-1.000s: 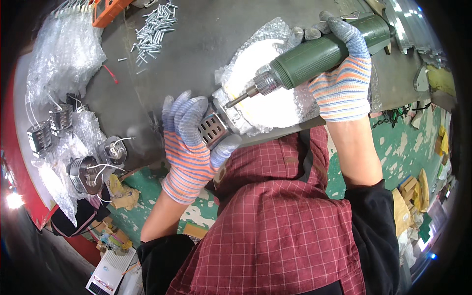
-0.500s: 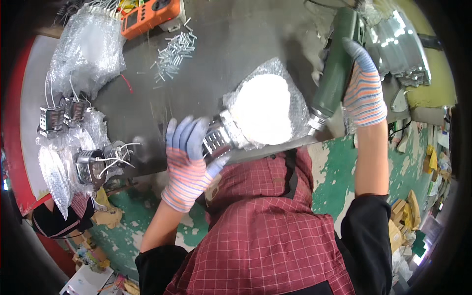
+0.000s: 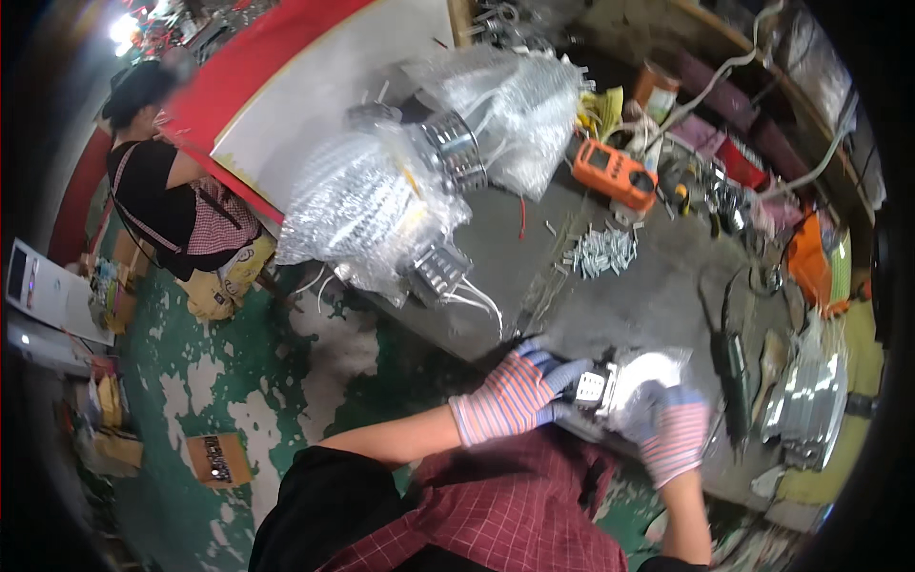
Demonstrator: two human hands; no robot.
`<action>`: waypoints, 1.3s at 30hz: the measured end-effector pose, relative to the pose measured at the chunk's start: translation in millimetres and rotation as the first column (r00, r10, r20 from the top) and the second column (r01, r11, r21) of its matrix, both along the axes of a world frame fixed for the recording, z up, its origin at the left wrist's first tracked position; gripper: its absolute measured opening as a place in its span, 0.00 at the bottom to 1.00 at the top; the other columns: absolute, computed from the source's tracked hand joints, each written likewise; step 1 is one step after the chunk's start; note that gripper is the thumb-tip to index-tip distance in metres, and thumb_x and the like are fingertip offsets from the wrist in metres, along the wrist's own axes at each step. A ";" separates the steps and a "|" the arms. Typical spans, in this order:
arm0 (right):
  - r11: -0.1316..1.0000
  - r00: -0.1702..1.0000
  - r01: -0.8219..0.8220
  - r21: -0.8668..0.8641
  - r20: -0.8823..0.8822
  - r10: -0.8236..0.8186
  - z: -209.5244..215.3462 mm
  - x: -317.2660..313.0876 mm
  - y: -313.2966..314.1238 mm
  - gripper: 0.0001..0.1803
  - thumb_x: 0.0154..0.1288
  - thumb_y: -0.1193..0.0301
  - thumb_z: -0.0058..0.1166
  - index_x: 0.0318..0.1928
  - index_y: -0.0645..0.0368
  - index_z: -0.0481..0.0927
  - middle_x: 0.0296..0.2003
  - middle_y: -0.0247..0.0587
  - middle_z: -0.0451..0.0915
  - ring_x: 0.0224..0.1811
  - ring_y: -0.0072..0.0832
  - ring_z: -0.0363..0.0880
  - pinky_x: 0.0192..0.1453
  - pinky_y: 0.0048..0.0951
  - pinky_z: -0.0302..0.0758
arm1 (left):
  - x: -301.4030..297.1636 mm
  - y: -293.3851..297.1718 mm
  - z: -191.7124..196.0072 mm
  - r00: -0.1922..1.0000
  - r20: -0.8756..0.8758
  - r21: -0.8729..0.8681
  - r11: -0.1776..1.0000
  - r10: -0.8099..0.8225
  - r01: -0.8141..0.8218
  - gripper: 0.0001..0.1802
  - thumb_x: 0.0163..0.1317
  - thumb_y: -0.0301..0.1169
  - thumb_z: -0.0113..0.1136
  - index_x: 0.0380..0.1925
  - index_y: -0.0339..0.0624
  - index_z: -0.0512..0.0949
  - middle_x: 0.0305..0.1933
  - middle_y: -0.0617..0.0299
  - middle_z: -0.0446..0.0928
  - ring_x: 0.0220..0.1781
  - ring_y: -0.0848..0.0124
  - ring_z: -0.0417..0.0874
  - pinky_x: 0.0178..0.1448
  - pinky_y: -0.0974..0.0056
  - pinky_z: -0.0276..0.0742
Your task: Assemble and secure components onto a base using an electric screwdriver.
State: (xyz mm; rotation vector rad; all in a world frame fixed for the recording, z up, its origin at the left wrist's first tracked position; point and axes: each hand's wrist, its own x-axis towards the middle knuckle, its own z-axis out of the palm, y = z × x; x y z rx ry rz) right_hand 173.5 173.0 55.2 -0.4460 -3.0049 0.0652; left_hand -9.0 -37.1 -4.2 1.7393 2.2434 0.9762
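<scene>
Both hands are closing on one workpiece at the near edge of the desk. The left hand, in a striped glove with blue fingertips, is wrapping its grip around the left end of a small metal lamp fitting, fingers pressed onto the ribbed silver body. The right hand, gloved the same way, is cupping the fitting's pale, plastic-wrapped right end, fingers curled over it; the palm side is hidden. In my judgement the two-handed hold is steadying the part against the desk edge, close to the body, so it cannot roll.

The green power screwdriver is lying on the desk just to the right of the hands, untouched but within easy reach. Right of it a shiny reflector in clear wrapping is resting near the desk's right end.

Farther away, a loose pile of screws is sitting mid-desk. An orange meter is lying beyond them. To the far left, bubble-wrapped fittings are stacked together, wires trailing out.

Another person is sitting apart at the far left, near the green floor.
</scene>
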 end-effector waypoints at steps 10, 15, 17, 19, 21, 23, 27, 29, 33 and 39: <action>0.919 0.939 -0.335 -0.209 -0.152 0.308 34.6 -44.9 -14.0 0.49 0.45 0.44 0.71 0.65 0.53 0.71 0.57 0.54 0.76 0.59 0.52 0.74 0.67 0.52 0.67 | 6.3 -3.3 -4.6 0.913 0.403 0.180 0.973 0.062 -0.146 0.15 0.69 0.33 0.56 0.55 0.48 0.78 0.45 0.50 0.82 0.50 0.47 0.81 0.57 0.51 0.77; 0.903 0.902 -0.415 -0.107 0.080 0.424 5.7 -76.2 -13.3 0.53 0.40 0.39 0.70 0.65 0.52 0.71 0.53 0.53 0.78 0.56 0.51 0.76 0.63 0.55 0.70 | 13.9 -8.8 20.8 0.708 0.706 0.270 0.923 0.005 -0.275 0.14 0.70 0.27 0.58 0.54 0.39 0.78 0.46 0.54 0.83 0.49 0.61 0.86 0.53 0.62 0.80; 0.889 0.920 -0.384 -0.247 -0.028 0.390 -7.2 -75.2 7.7 0.48 0.44 0.43 0.70 0.65 0.51 0.73 0.48 0.50 0.80 0.51 0.45 0.79 0.53 0.50 0.77 | 14.8 -22.7 42.7 0.776 0.631 0.391 0.855 0.022 -0.342 0.15 0.67 0.22 0.61 0.53 0.36 0.78 0.44 0.53 0.82 0.46 0.63 0.86 0.51 0.65 0.80; 0.801 0.924 -0.383 -0.461 -0.194 0.330 20.3 -93.5 0.0 0.46 0.47 0.51 0.70 0.67 0.51 0.69 0.50 0.47 0.79 0.51 0.39 0.79 0.54 0.46 0.77 | 1.2 -41.7 61.7 0.922 0.383 0.587 0.754 0.061 -0.294 0.15 0.63 0.23 0.65 0.50 0.36 0.78 0.42 0.56 0.82 0.42 0.60 0.85 0.53 0.58 0.81; 0.425 0.903 -0.415 -0.804 -0.422 0.083 68.7 -118.8 -31.2 0.46 0.52 0.66 0.69 0.71 0.51 0.61 0.52 0.42 0.77 0.50 0.29 0.78 0.55 0.37 0.77 | -3.7 -58.9 75.2 0.971 0.180 0.754 0.611 0.159 -0.240 0.14 0.60 0.25 0.68 0.46 0.38 0.79 0.41 0.56 0.81 0.43 0.55 0.83 0.55 0.49 0.80; 0.105 0.879 -0.471 -0.876 -0.476 -0.033 118.1 -149.2 -69.2 0.50 0.54 0.80 0.67 0.75 0.51 0.54 0.54 0.40 0.74 0.50 0.22 0.76 0.59 0.32 0.76 | -12.0 -82.7 96.5 0.950 -0.017 0.779 0.600 0.312 -0.182 0.13 0.58 0.29 0.69 0.41 0.40 0.80 0.42 0.56 0.79 0.44 0.55 0.82 0.53 0.50 0.80; -0.042 0.817 -0.557 -0.830 -0.556 0.153 164.4 -235.2 -124.4 0.49 0.58 0.76 0.66 0.76 0.49 0.53 0.56 0.44 0.75 0.54 0.22 0.76 0.62 0.29 0.74 | -39.8 -106.7 118.7 0.758 -0.174 0.885 0.438 0.629 -0.160 0.12 0.49 0.26 0.63 0.36 0.38 0.76 0.43 0.54 0.74 0.45 0.53 0.78 0.50 0.48 0.77; 0.323 0.752 -0.656 -0.682 -0.554 0.357 171.7 -282.8 -144.3 0.47 0.56 0.61 0.67 0.72 0.62 0.58 0.61 0.54 0.74 0.62 0.32 0.75 0.67 0.32 0.72 | -49.3 -111.7 119.1 0.648 -0.068 0.868 0.365 0.758 -0.336 0.20 0.56 0.43 0.70 0.43 0.45 0.79 0.49 0.57 0.76 0.54 0.53 0.77 0.62 0.46 0.73; 0.655 0.789 -0.614 -0.442 -0.335 0.514 172.4 -360.8 -197.0 0.55 0.52 0.51 0.68 0.69 0.76 0.59 0.63 0.64 0.73 0.65 0.48 0.75 0.69 0.38 0.72 | -87.4 -122.4 115.6 0.610 -0.123 0.831 0.418 0.783 -0.368 0.36 0.59 0.59 0.65 0.55 0.43 0.72 0.56 0.51 0.72 0.60 0.47 0.73 0.70 0.39 0.63; 0.826 0.876 -0.473 -0.305 -0.065 0.478 181.3 -391.5 -218.1 0.44 0.57 0.44 0.62 0.67 0.62 0.71 0.60 0.58 0.76 0.65 0.50 0.74 0.69 0.44 0.69 | -123.6 -130.5 117.6 0.493 -0.370 0.665 0.595 0.787 -0.451 0.36 0.58 0.60 0.65 0.55 0.45 0.75 0.59 0.50 0.71 0.64 0.47 0.71 0.71 0.41 0.62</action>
